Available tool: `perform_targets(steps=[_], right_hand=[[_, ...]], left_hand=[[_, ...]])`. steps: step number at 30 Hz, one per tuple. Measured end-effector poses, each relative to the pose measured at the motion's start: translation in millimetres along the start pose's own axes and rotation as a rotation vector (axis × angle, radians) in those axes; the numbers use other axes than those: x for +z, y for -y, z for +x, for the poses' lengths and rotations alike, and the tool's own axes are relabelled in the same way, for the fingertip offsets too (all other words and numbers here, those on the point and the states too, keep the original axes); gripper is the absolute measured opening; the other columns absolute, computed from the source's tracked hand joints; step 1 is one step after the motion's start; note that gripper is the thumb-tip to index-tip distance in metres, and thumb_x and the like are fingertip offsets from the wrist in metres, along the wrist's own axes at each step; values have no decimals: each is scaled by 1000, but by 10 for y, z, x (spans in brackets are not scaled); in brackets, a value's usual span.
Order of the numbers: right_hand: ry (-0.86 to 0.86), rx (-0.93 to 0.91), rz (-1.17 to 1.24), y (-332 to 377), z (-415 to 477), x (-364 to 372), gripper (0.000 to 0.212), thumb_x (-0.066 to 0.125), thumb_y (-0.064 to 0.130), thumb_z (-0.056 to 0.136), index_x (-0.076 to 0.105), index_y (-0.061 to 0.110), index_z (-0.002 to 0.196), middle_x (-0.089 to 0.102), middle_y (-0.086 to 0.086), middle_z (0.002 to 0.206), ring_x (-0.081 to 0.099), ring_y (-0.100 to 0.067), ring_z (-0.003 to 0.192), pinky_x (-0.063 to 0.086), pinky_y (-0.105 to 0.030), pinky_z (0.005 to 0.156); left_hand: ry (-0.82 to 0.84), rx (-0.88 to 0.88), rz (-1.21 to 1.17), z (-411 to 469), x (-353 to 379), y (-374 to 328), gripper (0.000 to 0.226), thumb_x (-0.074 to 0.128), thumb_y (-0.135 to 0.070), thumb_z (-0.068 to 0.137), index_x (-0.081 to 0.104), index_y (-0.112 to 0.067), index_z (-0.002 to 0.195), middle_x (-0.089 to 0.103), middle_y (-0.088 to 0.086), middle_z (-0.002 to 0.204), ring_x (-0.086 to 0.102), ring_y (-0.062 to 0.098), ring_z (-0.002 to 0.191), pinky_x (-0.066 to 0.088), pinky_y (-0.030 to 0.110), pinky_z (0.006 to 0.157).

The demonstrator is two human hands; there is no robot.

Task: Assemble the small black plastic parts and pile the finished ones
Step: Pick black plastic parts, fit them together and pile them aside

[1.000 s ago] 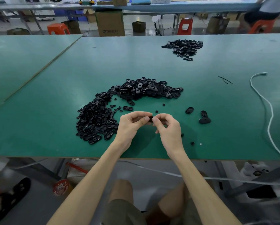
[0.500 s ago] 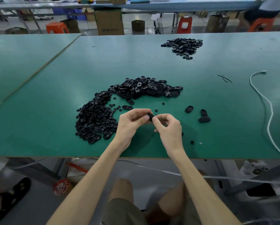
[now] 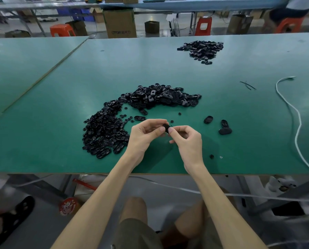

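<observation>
Green matting covers the counter (image 3: 42,114); stools and cartons stand on the floor beyond it.

**Head view**

1. Position. The left grip (image 3: 144,136) and right grip (image 3: 187,141) meet just above the near half of the counter. Both are closed on one black part (image 3: 166,127), pinched between thumb and forefinger from either side. The part is too small to tell whether its pieces are already seated.

2. Stock. A near pile (image 3: 105,133) lies just left of the left grip. A mid pile (image 3: 160,96) lies beyond the hands. A far pile (image 3: 202,49) sits well apart towards the back right. Loose parts (image 3: 225,131) lie to the right of the hands, two of them touching. Which pile takes finished units cannot be told for certain.

3. Step in hand, as judged: pressing the pieces of the part together.
   - Keep the thumbs opposed so the force runs straight through the joint.
   - Check that the edges sit flush all round before adding pressure; a skewed piece is likely to jam or spring out.
   - Work over the counter, not past its near edge. Small bits (image 3: 211,156) already lie close to that edge, and a dropped piece could roll to the floor.
   - Loosen one grip only when the other holds the part securely, then carry it to the finished pile.
</observation>
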State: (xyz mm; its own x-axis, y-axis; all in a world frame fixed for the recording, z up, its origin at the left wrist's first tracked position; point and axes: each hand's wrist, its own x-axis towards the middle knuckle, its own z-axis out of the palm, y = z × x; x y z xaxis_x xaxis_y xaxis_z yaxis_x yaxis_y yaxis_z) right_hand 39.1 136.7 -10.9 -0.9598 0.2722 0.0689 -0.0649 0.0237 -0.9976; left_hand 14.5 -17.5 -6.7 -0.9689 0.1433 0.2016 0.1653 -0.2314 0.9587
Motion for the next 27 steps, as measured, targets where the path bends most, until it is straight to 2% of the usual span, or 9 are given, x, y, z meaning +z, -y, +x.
perform_targets(steps=[6,11,16,23,27], right_hand=[[14,-32,117,5,0,-14,6,79,15,91,74,12,91,76,-1,84,71,-15,77,55,-22,65],[61,-71,145,-1,1,-29,5,76,14,94,72,17,92,74,6,83,68,-12,75,54,-22,65],[61,-80,131,-25,10,-18,7,74,14,95,72,20,92,73,7,83,68,-12,74,54,-23,65],[61,-78,132,-24,13,-19,7,75,12,94,72,18,92,73,6,82,68,-12,75,54,-23,65],[38,-44,162,-29,6,-15,10,78,12,92,72,16,98,73,-4,88,67,-13,78,54,-24,66]], left_hand=[[3,-41,-26,-2,0,-18,23,75,1,87,75,-2,110,77,15,105,73,18,88,58,24,77],[-12,-70,-33,-2,3,-17,29,79,-11,82,76,-4,110,77,16,106,72,20,87,59,25,77],[-15,-77,-14,-2,1,-11,25,76,-2,87,75,-2,111,77,17,107,71,18,79,59,25,77],[-3,-66,-10,-18,12,-33,22,74,2,88,75,-2,110,77,14,106,71,18,84,58,24,77],[-2,-69,10,-20,5,-25,21,75,0,88,75,-2,110,77,15,107,72,21,92,58,26,80]])
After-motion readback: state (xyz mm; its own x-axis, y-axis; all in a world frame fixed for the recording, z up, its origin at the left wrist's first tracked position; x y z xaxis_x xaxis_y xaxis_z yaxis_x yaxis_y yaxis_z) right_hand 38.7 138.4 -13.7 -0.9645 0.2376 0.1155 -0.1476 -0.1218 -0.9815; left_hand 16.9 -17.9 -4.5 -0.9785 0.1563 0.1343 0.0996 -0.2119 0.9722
